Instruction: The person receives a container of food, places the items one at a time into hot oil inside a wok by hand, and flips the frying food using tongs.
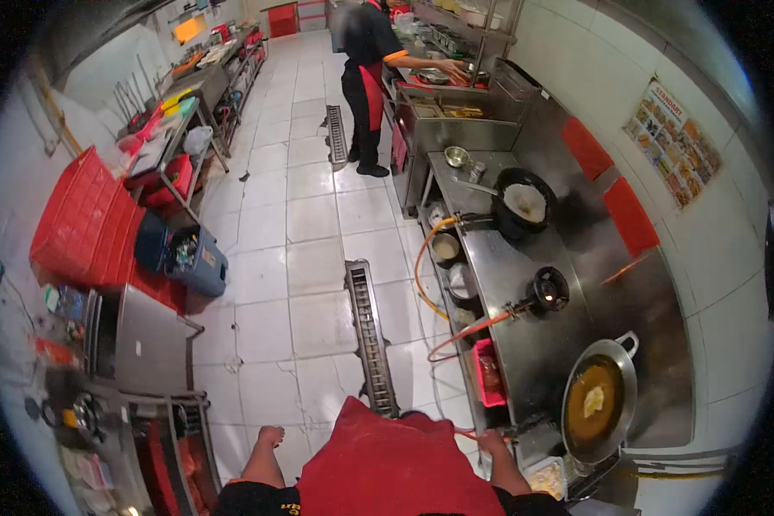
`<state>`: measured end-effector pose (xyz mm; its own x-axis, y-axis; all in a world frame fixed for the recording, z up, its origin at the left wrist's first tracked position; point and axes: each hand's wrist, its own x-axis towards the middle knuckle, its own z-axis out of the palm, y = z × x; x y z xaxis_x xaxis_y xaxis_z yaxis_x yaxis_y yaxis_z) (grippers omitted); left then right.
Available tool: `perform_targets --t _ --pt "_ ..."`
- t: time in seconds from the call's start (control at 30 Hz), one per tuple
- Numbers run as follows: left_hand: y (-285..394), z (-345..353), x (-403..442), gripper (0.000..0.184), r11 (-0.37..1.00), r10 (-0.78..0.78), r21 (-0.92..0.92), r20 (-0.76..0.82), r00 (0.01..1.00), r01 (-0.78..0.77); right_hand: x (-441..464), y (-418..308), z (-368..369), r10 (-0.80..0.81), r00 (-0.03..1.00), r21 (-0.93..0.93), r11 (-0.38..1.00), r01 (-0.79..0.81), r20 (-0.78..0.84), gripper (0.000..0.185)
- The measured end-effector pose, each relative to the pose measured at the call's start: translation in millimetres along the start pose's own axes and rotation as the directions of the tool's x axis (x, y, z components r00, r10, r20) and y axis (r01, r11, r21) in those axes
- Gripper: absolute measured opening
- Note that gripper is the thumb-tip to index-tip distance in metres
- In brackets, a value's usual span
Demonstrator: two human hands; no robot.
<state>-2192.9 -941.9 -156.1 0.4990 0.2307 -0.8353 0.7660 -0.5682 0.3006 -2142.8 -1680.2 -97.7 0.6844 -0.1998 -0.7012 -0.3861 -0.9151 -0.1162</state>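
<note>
The fingers of the right hand (493,444) are at the near edge of the desk (525,340), by the end of a red hose (475,329); they are too small and partly turned away, so I cannot tell how far they are bent or whether they grip anything. The left hand (272,437) hangs over the floor (310,258), well apart from the desk, its fingers loosely parted, with nothing seen in them.

Just beyond the right hand, on the near right of the desk, stands the wok (630,387) with brown oil. A pale piece of food (594,398) lies about the middle of the oil. A tray (546,478) of pale food sits nearer, partly cut off by the sleeve.

As I judge it, the frying is under way: the piece is in the oil, while cooking it through and lifting it out are left. How well done it is cannot be told.

Farther along the desk are a small burner (549,291) with a bright spot in its middle, then a black pan (549,202) with whitish contents. A pink basket (488,378) is below the desk's left edge. At the far end a co-worker (370,86) reaches over the counter there, well apart from the wok.
</note>
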Motion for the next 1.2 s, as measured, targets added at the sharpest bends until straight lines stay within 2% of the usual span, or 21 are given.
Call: perform_targets --t 0.07,0.13,0.17,0.2,0.27,0.3,0.37,0.4,0.5,0.57,0.6,0.63,0.67,0.7,0.73,0.8,0.93,1.07,1.13,1.17,1.2 --pt "23 -51 22 0.029 0.992 -0.049 -0.122 -0.039 0.998 0.044 37 6 1 -0.364 0.921 -0.401 0.829 0.389 0.139 0.026" --pt "64 -101 56 0.028 0.994 0.043 -0.103 -0.052 0.998 -0.048 41 -39 -43 -0.328 0.910 -0.547 0.728 0.414 0.252 0.025" --pt "89 -129 56 0.021 0.720 0.433 0.592 0.026 0.901 -0.363 42 -60 -54 -0.141 0.989 -0.203 0.968 0.146 0.039 0.027" --pt "110 -150 64 0.021 0.705 0.443 0.607 0.026 0.896 -0.366 64 -92 -85 -0.056 0.917 -0.481 0.838 0.259 0.395 0.031" --pt "157 -191 90 0.013 0.921 0.370 0.199 -0.173 0.913 -0.335 144 -110 -80 0.072 0.897 -0.294 0.953 0.066 0.436 0.035" --pt "177 -207 101 0.013 0.917 0.381 0.196 -0.179 0.907 -0.347 176 -138 -96 0.070 0.904 -0.295 0.953 0.064 0.422 0.035" --pt "212 -229 120 0.008 0.863 0.098 -0.412 -0.432 0.896 -0.293 233 -212 -128 -0.039 0.998 -0.188 0.981 0.047 0.046 0.036" --pt "241 -243 133 0.008 0.854 0.098 -0.425 -0.436 0.894 -0.301 282 -251 -132 0.073 0.997 0.116 0.991 -0.069 -0.039 0.037" --pt "235 -287 120 0.003 0.758 -0.101 -0.631 -0.359 0.928 -0.162 352 -441 -249 -0.253 0.936 -0.203 0.930 0.305 0.246 0.025" --pt "239 -307 144 0.003 0.728 -0.176 -0.668 -0.395 0.902 -0.151 397 -569 -284 -0.541 0.840 -0.215 0.816 0.536 0.042 0.028" --pt "226 -314 152 0.011 0.946 0.196 -0.097 -0.591 0.783 -0.310 386 -645 -328 -0.581 0.810 -0.184 0.790 0.585 0.078 0.028" --pt "233 -324 154 0.004 0.714 -0.263 -0.697 -0.356 0.896 -0.068 382 -709 -355 -0.728 0.685 -0.053 0.685 0.727 -0.010 0.025" --pt "226 -332 161 0.009 0.987 0.128 -0.017 -0.521 0.844 -0.160 338 -774 -407 -0.753 0.658 0.086 0.657 0.749 0.018 0.022" --pt "213 -340 167 0.013 0.719 0.520 0.677 -0.376 0.767 -0.155 334 -821 -419 -0.813 0.583 0.091 0.579 0.810 -0.009 0.022" --pt "214 -346 175 0.024 0.859 0.308 0.496 -0.308 0.900 -0.124 334 -862 -427 -0.864 0.502 0.099 0.497 0.862 -0.037 0.023" --pt "220 -371 199 0.024 0.982 0.100 0.180 -0.272 0.957 -0.051 322 -931 -445 -0.893 0.450 0.129 0.446 0.886 -0.007 0.025" --pt "245 -480 284 0.026 0.996 0.071 0.057 -0.188 0.979 -0.062 335 -1014 -450 -0.891 0.453 0.217 0.435 0.874 -0.035 0.021" --pt "286 -638 400 0.027 0.934 0.303 0.244 -0.151 0.941 -0.262 331 -1093 -477 -0.851 0.524 0.351 0.480 0.804 -0.039 0.022" --pt "325 -740 483 0.028 0.620 0.622 0.631 -0.033 0.782 -0.466 332 -1138 -506 -0.817 0.572 0.393 0.504 0.769 -0.071 0.020" --pt "357 -789 503 0.018 0.379 0.661 0.852 0.024 0.750 -0.362 336 -1159 -523 -0.807 0.572 0.409 0.477 0.778 -0.146 0.020" --pt "387 -842 528 0.019 0.424 0.700 0.816 -0.021 0.714 -0.392 342 -1181 -539 -0.791 0.567 0.422 0.445 0.790 -0.228 0.019"
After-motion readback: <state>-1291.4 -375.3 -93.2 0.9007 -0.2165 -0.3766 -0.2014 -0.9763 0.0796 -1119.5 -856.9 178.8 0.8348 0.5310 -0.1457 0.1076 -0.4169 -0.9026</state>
